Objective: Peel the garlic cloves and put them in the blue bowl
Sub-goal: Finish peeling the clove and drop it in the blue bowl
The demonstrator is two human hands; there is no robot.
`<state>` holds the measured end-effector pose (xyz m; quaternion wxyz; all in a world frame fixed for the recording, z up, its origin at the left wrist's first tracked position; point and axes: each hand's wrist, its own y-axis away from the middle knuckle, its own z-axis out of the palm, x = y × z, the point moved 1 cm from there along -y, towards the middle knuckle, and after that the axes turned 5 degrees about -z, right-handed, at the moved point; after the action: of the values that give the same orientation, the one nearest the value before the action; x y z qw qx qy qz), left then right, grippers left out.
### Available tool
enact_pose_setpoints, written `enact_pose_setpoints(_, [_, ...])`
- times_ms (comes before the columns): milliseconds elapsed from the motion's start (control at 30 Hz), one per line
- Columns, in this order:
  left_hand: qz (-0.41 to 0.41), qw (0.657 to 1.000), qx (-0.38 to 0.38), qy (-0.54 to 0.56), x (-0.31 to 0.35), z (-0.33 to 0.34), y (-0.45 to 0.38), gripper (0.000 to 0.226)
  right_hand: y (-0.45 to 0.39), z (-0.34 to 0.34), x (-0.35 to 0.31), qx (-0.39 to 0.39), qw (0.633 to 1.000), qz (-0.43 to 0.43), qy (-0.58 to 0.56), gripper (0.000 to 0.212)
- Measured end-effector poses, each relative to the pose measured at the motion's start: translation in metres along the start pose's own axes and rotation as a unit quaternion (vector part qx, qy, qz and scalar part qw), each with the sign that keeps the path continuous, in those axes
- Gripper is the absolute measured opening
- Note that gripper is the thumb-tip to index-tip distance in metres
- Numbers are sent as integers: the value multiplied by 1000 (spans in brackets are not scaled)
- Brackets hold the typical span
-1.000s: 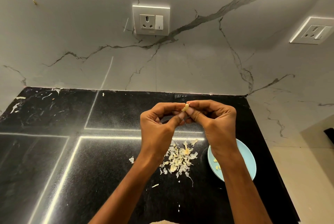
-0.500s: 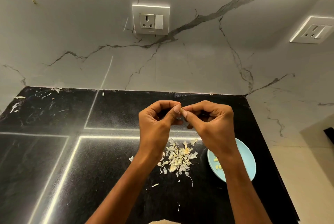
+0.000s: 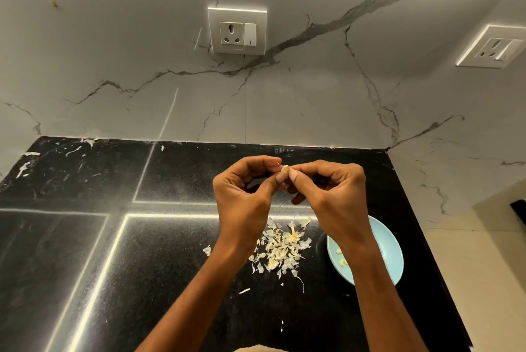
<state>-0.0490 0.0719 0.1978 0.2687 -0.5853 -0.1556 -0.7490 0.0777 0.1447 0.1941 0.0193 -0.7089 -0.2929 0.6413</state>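
Above the black counter (image 3: 85, 238), near its back edge, I hold a garlic clove (image 3: 285, 169) between my two hands. My left hand (image 3: 242, 198) pinches it between thumb and curled forefinger; my right hand (image 3: 333, 195) pinches it from the other side with thumb and forefinger tips, the other fingers folded under the palm. Only a small pale sliver of the clove shows in the gap between the fingertips, so I cannot tell its long axis or which end points where; what shows seems to stand slightly up and away from me. Most of it is covered by the fingertips, and I cannot make out whether skin still clings to it.

Below my hands a heap of papery garlic skins (image 3: 280, 246) lies on the counter, between my forearms. Just to its right sits the blue bowl (image 3: 390, 252), partly hidden by my right wrist, with a few peeled cloves (image 3: 341, 259) showing inside. Two sockets, the middle wall socket (image 3: 237, 30) and the right wall socket (image 3: 496, 46), are set in the marble wall.
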Motion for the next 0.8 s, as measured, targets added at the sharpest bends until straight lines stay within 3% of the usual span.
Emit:
enact_pose_setpoints(400, [71,994,-1,-80,-4,-4,0,22,-4,-1,0,-12,999,24,-23,13])
enact_pose_setpoints(633, [122,986,-9,-116,0,-3,2,25,-5,0,-6,1,1000,-13,-5,15])
enact_pose_setpoints(800, [118,987,-9,-106,2,-4,0,25,-4,-2,-10,-8,997,19,-79,9])
